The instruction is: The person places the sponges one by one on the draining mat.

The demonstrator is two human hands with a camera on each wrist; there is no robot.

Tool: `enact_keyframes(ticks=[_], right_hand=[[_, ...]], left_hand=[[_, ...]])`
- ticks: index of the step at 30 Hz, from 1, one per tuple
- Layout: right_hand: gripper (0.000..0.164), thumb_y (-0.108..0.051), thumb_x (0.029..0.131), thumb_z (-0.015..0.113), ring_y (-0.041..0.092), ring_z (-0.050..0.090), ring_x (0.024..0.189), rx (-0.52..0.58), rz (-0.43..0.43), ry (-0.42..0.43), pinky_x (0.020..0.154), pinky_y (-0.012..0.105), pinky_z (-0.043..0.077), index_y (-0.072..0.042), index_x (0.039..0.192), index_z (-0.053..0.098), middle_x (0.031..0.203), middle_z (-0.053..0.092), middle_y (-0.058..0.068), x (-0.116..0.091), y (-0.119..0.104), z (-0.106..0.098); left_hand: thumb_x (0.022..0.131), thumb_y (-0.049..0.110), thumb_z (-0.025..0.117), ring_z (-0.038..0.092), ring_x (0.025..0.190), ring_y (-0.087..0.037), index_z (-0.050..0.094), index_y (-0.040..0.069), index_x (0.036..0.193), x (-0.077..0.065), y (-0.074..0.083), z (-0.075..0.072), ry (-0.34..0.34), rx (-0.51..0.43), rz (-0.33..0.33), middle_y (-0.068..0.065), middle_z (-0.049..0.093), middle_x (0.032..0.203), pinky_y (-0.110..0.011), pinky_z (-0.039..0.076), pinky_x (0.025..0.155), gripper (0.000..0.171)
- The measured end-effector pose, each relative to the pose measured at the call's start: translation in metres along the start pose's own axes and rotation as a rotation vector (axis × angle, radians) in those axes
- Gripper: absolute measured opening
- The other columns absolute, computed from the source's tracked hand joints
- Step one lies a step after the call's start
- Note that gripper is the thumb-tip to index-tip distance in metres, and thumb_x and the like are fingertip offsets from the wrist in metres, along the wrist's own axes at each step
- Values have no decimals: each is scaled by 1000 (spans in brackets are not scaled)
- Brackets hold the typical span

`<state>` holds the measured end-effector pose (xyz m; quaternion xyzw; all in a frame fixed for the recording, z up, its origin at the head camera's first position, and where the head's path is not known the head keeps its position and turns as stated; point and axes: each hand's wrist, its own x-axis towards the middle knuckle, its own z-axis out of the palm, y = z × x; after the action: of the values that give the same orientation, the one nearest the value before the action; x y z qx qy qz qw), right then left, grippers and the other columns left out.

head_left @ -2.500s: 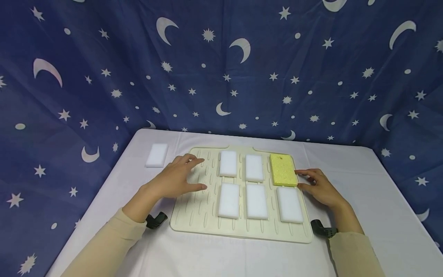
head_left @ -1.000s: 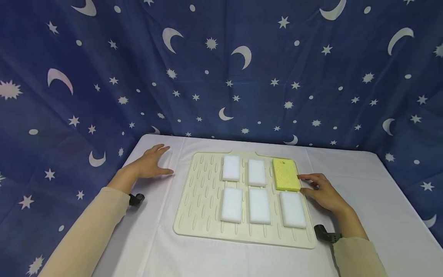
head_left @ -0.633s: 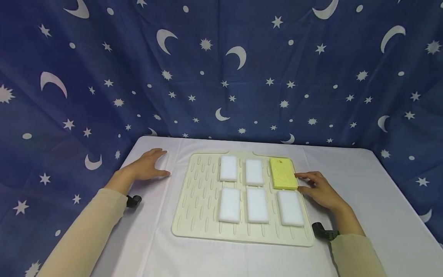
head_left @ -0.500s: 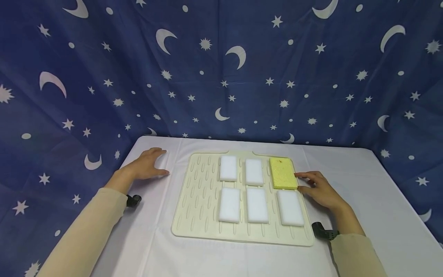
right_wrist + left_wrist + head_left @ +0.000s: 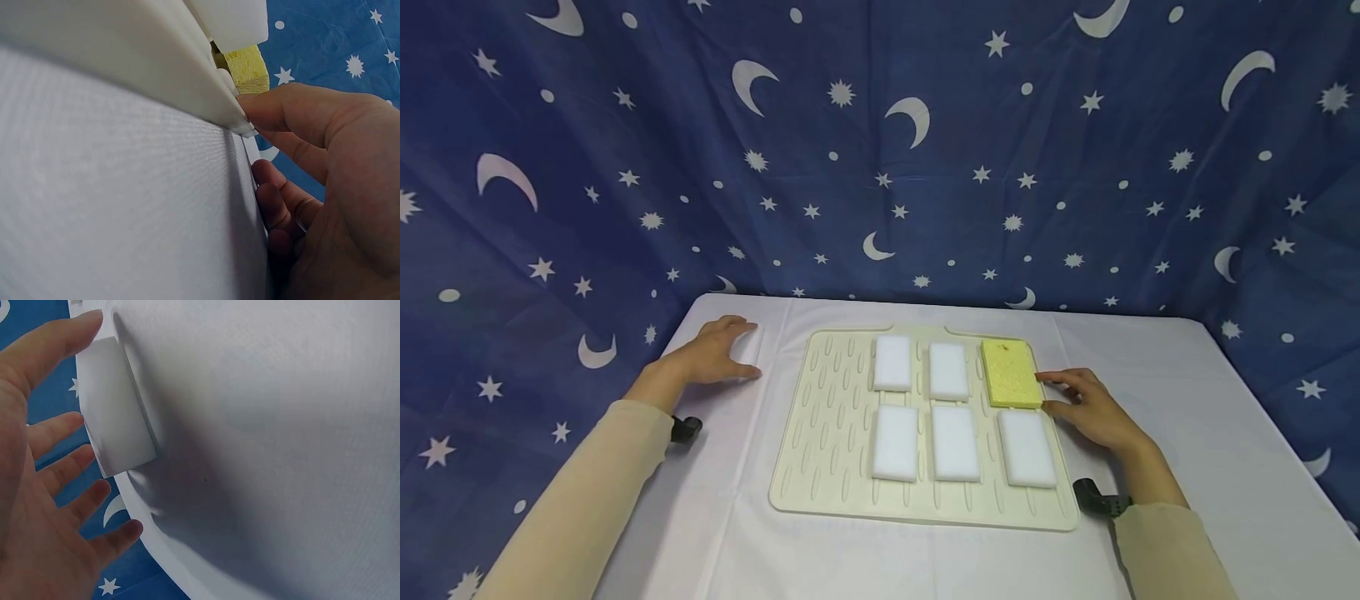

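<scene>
My left hand (image 5: 707, 354) hovers at the far left of the table, fingers and thumb spread. The left wrist view has a white sponge (image 5: 119, 406) beneath that hand, its thumb above one end; contact is unclear. From the head view this sponge is hidden by the hand. My right hand (image 5: 1093, 412) rests against the right rim of a cream ribbed mat (image 5: 820, 417), beside a yellow sponge (image 5: 1011, 373). Its thumb touches the rim, and the other fingers are loosely bent in the right wrist view. Whether it touches the yellow sponge is hard to see.
On the mat lie several more white sponges in two rows, among them a front right one (image 5: 1027, 448) and a back left one (image 5: 892, 363). A white cloth (image 5: 850, 554) covers the table. Behind stands a blue curtain (image 5: 820, 125) with moons and stars.
My left hand has gone from above the mat's left side to the white sponge at the far left, covering it in the head view. The right hand has stayed at the mat's rim.
</scene>
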<state>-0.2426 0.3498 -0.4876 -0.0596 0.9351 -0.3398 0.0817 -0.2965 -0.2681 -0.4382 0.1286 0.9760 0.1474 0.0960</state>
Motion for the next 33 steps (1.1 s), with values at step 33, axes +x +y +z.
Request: enact_keyframes(ticks=[33], right_hand=[[51, -35, 89, 67, 35, 40, 120, 13, 9, -2, 97, 62, 35, -26, 137, 53, 136, 40, 12, 1, 1, 1]], left_hand=[[67, 57, 81, 32, 134, -39, 41, 9, 146, 0, -5, 7, 83, -59, 19, -16, 35, 146, -56, 28, 110, 101]])
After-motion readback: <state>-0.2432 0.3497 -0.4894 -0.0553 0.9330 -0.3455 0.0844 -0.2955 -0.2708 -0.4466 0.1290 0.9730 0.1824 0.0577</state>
